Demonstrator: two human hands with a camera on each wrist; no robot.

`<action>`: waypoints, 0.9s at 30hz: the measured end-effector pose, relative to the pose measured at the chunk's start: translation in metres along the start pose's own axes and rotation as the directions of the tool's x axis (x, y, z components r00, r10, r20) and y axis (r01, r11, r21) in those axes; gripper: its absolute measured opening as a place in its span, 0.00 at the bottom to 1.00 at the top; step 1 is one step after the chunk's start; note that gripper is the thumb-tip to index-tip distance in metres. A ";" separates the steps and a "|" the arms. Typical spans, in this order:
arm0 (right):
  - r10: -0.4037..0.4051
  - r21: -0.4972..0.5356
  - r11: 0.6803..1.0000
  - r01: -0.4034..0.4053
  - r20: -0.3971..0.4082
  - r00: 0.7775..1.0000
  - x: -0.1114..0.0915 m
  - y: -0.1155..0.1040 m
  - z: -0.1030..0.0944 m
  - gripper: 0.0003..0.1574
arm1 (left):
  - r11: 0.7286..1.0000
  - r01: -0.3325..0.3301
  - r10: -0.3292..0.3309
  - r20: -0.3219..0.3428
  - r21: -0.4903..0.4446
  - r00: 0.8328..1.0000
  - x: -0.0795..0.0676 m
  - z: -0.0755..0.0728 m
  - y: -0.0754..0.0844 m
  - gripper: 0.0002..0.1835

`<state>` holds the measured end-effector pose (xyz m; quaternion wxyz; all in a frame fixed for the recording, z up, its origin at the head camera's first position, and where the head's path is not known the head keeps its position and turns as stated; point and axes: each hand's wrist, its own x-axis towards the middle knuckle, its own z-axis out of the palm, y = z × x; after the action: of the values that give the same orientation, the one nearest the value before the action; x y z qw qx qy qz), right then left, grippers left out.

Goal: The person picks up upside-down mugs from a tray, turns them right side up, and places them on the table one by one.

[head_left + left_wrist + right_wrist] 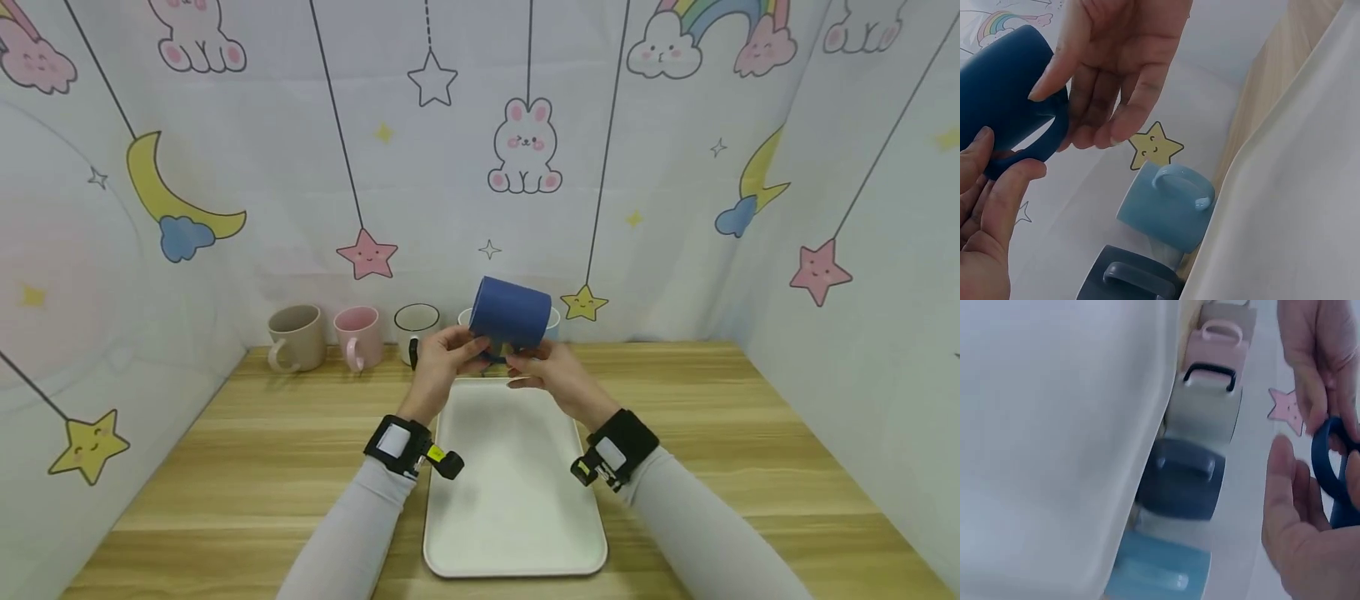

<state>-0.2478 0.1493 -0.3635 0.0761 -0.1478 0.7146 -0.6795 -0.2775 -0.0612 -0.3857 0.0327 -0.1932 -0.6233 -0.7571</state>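
A blue mug (511, 312) is held up on its side above the far end of a white tray (517, 492), its handle underneath. My left hand (442, 367) grips it at the handle side; in the left wrist view the thumb and fingers (1013, 197) pinch near one end of the handle. On the opposite side my right hand (562, 379) holds the mug, its thumb pressed to the body and its fingers beside the handle. The right wrist view shows only part of the mug (1324, 456) past the fingers. Its inside is hidden.
Along the back stand a beige mug (298, 337), a pink mug (360, 337), a white mug (416, 321) with black handle, a dark navy mug (1182, 481) and a light blue mug (1169, 203). Patterned curtains (450, 183) border the wooden table (300, 467).
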 end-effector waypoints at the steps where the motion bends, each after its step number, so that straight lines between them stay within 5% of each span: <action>1: -0.006 0.026 1.000 0.006 -0.015 1.000 0.000 0.000 0.003 0.22 | 1.000 -0.002 0.002 -0.002 -0.010 1.000 0.000 0.000 0.000 0.13; 5: -0.018 0.064 0.998 0.026 -0.116 0.993 0.000 0.001 0.010 0.22 | 0.998 -0.003 0.004 0.019 -0.059 1.000 0.001 0.000 -0.003 0.14; 10: -0.107 -0.047 0.994 0.099 -0.228 0.968 0.000 0.005 0.013 0.19 | 0.999 0.024 -0.022 0.052 -0.043 0.998 0.000 0.002 -0.001 0.15; 14: -0.175 -0.085 0.984 0.158 -0.266 0.948 -0.002 0.007 0.014 0.17 | 0.996 0.090 -0.090 0.046 0.018 0.995 -0.001 0.002 0.002 0.15; 19: -0.190 0.008 0.979 0.202 -0.307 0.933 -0.003 0.008 0.015 0.17 | 0.980 0.176 -0.182 0.055 0.098 0.982 -0.003 0.002 0.005 0.19; 27: -0.172 0.028 0.982 0.189 -0.304 0.937 0.000 0.006 0.016 0.19 | 0.964 0.243 -0.255 0.125 0.104 0.959 -0.004 -0.005 0.008 0.21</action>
<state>-0.2432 0.1344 -0.3706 -0.0917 -0.1055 0.6817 -0.7182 -0.2724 -0.0683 -0.3807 -0.0975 -0.1633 -0.6760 -0.7119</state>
